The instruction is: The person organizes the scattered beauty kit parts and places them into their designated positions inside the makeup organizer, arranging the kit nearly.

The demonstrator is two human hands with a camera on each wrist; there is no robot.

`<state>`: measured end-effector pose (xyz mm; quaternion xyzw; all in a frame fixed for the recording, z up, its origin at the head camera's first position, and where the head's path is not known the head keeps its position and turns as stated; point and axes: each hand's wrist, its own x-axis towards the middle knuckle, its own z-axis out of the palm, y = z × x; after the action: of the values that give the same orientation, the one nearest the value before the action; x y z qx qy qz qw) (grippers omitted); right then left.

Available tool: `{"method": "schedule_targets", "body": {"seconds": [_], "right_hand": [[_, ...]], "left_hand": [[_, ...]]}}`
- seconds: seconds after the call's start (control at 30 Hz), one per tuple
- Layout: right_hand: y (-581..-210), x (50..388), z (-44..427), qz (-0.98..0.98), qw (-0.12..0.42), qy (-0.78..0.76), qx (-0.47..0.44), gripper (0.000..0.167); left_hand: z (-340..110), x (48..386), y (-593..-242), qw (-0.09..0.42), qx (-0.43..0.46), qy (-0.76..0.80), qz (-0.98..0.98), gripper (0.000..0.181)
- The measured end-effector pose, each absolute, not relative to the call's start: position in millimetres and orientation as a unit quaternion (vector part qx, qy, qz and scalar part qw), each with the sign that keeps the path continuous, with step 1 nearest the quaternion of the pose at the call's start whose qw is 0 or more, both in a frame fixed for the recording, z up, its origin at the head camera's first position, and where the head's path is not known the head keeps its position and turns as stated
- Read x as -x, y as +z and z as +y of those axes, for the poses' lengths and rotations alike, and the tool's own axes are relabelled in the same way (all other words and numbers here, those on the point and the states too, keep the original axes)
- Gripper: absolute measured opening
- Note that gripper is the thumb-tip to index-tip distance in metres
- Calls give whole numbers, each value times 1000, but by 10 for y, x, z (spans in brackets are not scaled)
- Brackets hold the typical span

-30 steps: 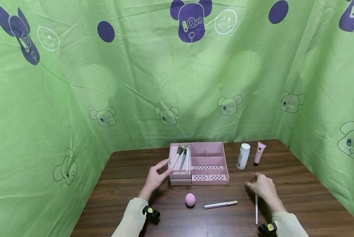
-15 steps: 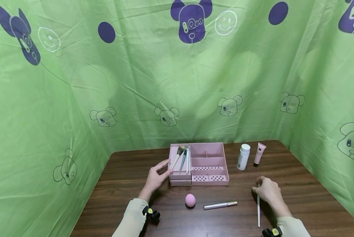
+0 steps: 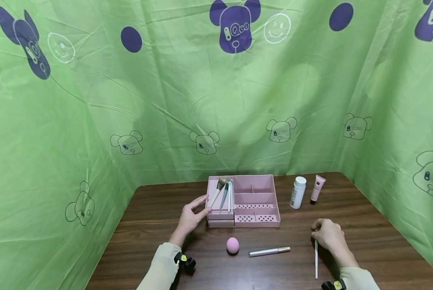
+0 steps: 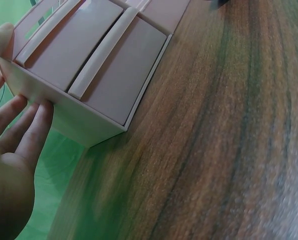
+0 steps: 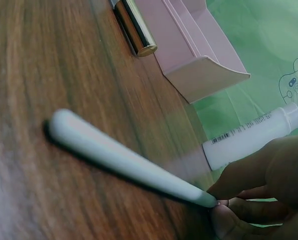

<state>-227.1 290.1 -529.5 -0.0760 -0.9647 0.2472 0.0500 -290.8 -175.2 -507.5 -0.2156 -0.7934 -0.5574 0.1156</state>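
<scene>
My left hand [image 3: 192, 220] touches the left side of the pink organizer [image 3: 221, 216], its thumb near the front left corner. In the left wrist view the fingers of that hand [image 4: 11, 165] lie spread along the organizer's side wall [image 4: 71, 112]. Several brushes [image 3: 223, 195] lie in the top left tray. On the right, my right hand [image 3: 329, 235] pinches the far end of a slim white stick [image 3: 316, 259] that lies on the table. The right wrist view shows its tip [image 5: 203, 197] between the thumb and fingers of the right hand [image 5: 268, 195].
A pink egg-shaped sponge [image 3: 232, 245] and a silver tube [image 3: 269, 251] lie in front of the organizer. Behind my right hand stand a white bottle [image 3: 298, 193] and a pink tube [image 3: 317, 189]. Green cloth [image 3: 238, 100] hangs around the wooden table [image 3: 158, 209].
The right hand has moved slightly right and toward me, and the white stick has shifted the same way. My left hand stays at the organizer's side.
</scene>
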Motion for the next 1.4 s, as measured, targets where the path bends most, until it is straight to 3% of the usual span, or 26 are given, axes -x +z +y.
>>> {"method": "schedule_targets", "body": {"seconds": [1.4], "right_hand": [[-4569, 2917, 2085, -942, 143, 303, -9, 17]], "left_hand": [[-1744, 2900, -5077, 128, 218, -560, -789, 49]]}}
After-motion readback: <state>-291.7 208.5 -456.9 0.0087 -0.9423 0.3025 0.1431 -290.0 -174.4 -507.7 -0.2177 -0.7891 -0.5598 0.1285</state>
